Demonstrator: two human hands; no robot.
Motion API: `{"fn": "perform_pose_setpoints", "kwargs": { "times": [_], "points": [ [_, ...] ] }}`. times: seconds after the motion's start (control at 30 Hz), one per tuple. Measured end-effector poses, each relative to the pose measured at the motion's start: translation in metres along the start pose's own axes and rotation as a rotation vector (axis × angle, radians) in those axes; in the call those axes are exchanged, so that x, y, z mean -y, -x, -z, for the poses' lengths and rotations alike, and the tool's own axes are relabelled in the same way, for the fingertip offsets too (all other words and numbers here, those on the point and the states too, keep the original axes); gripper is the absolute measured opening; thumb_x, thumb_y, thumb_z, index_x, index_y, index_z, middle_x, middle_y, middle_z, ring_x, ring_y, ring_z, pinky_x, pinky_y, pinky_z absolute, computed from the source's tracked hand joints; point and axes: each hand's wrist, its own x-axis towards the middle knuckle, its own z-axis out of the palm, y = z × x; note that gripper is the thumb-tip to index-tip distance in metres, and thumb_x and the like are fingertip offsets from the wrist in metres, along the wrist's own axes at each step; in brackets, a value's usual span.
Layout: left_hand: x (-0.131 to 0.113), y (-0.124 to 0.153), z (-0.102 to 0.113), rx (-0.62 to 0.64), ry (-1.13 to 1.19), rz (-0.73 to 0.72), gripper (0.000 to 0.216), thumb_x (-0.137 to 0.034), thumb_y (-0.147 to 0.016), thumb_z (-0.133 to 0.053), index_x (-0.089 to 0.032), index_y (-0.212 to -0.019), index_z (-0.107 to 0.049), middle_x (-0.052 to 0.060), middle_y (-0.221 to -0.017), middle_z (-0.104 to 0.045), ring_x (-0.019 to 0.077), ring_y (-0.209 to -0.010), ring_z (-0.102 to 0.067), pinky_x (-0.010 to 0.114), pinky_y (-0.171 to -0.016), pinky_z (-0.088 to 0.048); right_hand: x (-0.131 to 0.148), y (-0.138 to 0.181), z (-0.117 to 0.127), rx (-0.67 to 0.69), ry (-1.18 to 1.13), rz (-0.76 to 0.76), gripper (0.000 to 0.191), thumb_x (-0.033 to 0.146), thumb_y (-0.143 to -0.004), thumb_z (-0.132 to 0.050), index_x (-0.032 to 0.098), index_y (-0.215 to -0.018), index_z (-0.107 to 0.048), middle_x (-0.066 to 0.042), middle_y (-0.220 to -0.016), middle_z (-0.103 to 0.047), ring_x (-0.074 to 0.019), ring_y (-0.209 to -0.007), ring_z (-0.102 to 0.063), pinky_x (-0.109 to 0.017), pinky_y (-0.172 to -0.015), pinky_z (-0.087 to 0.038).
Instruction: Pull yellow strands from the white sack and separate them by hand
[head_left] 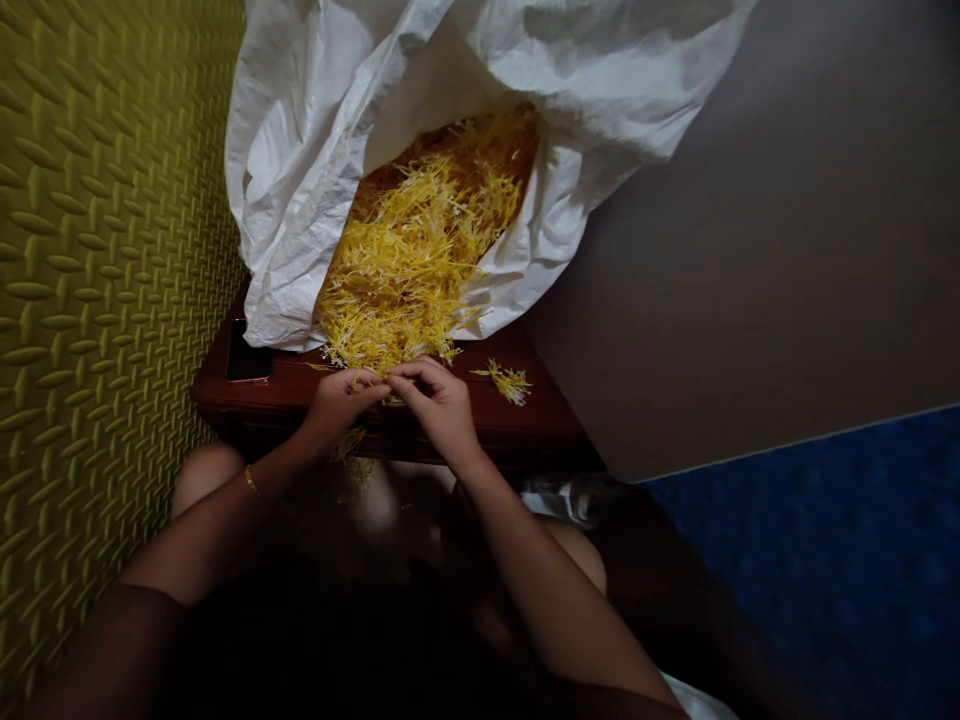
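My left hand [341,398] and my right hand [439,398] meet at the fingertips, just in front of a heap of thin yellow strands with white tips [405,250]. Both are closed in a pinch. A little yellow shows between the fingers, so they seem to hold a few of these strands, though the exact pieces are too small to make out. The heap spills from the mouth of a white woven sack [300,230] onto a dark red padded surface [480,405]. A small loose bunch of yellow strands [508,382] lies right of my right hand.
A dark phone [247,352] lies on the red surface at the left. A yellow wall with a raised tread pattern [97,250] rises on the left side. To the right stand a grey-brown panel [750,270] and a blue surface [847,530] beyond its lower edge.
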Motion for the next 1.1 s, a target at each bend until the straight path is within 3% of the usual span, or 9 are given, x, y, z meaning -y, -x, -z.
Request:
{"fn": "perform_pose_setpoints", "kwargs": {
  "times": [0.17, 0.33, 0.57, 0.63, 0.73, 0.9, 1.1],
  "points": [
    [0.005, 0.0, 0.0, -0.028, -0.053, -0.086, 0.021, -0.033, -0.066, -0.065, -0.013, -0.072, -0.065, -0.002, -0.062, -0.057, 0.0094, -0.06, -0.046, 0.022, -0.06, -0.035, 0.0, 0.0, -0.001, -0.014, 0.075, 0.042, 0.008, 0.027, -0.079, -0.06, 0.022, -0.081, -0.066, -0.001, -0.077, -0.061, -0.0145, -0.074, -0.057, -0.027, -0.068, -0.043],
    [0.008, -0.001, 0.0, -0.03, -0.151, -0.154, 0.018, -0.03, -0.072, -0.058, -0.013, -0.073, -0.063, -0.003, -0.065, -0.057, 0.0093, -0.062, -0.046, 0.021, -0.062, -0.036, -0.002, 0.002, -0.001, 0.065, 0.126, 0.142, 0.016, 0.03, -0.083, -0.055, 0.027, -0.094, -0.067, -0.003, -0.083, -0.062, -0.0168, -0.078, -0.057, -0.031, -0.072, -0.045],
    [0.015, -0.002, 0.0, -0.057, -0.25, -0.209, 0.016, -0.028, -0.076, -0.053, -0.015, -0.079, -0.061, -0.002, -0.069, -0.056, 0.0106, -0.066, -0.048, 0.021, -0.064, -0.037, -0.001, 0.001, 0.001, 0.138, 0.235, 0.18, 0.015, 0.032, -0.084, -0.053, 0.026, -0.087, -0.067, -0.005, -0.081, -0.061, -0.0191, -0.079, -0.055, -0.033, -0.074, -0.043],
    [0.015, -0.002, 0.002, -0.02, -0.271, -0.251, 0.017, -0.029, -0.078, -0.052, -0.015, -0.078, -0.06, -0.001, -0.072, -0.058, 0.0119, -0.07, -0.051, 0.022, -0.069, -0.039, 0.0, 0.001, 0.0, 0.097, 0.166, 0.124, 0.014, 0.033, -0.082, -0.056, 0.024, -0.081, -0.066, -0.004, -0.079, -0.06, -0.0182, -0.078, -0.054, -0.031, -0.074, -0.042],
    [0.011, -0.003, 0.004, 0.04, -0.262, -0.28, 0.019, -0.032, -0.078, -0.053, -0.016, -0.075, -0.061, 0.0, -0.073, -0.059, 0.0126, -0.073, -0.052, 0.023, -0.073, -0.039, 0.0, 0.0, -0.002, 0.021, -0.093, -0.09, 0.015, 0.035, -0.076, -0.062, 0.021, -0.073, -0.064, 0.0, -0.071, -0.059, -0.014, -0.069, -0.053, -0.027, -0.068, -0.042],
    [0.002, -0.001, 0.002, 0.11, -0.087, -0.195, 0.02, -0.035, -0.075, -0.057, -0.015, -0.073, -0.06, -0.001, -0.07, -0.058, 0.0115, -0.069, -0.05, 0.023, -0.07, -0.039, 0.002, 0.0, -0.007, -0.017, -0.595, -0.457, 0.02, 0.035, -0.063, -0.073, 0.019, -0.07, -0.062, 0.005, -0.062, -0.055, -0.0066, -0.051, -0.044, -0.02, -0.05, -0.039],
    [0.001, -0.001, -0.002, 0.117, 0.099, -0.068, 0.027, -0.041, -0.07, -0.062, -0.015, -0.071, -0.057, -0.002, -0.061, -0.052, 0.0077, -0.055, -0.041, 0.021, -0.056, -0.034, 0.007, 0.003, -0.014, -0.054, -0.805, -0.584, 0.023, 0.034, -0.057, -0.077, 0.02, -0.068, -0.062, 0.004, -0.062, -0.057, -0.0073, -0.052, -0.048, -0.02, -0.05, -0.044]
  ]
}}
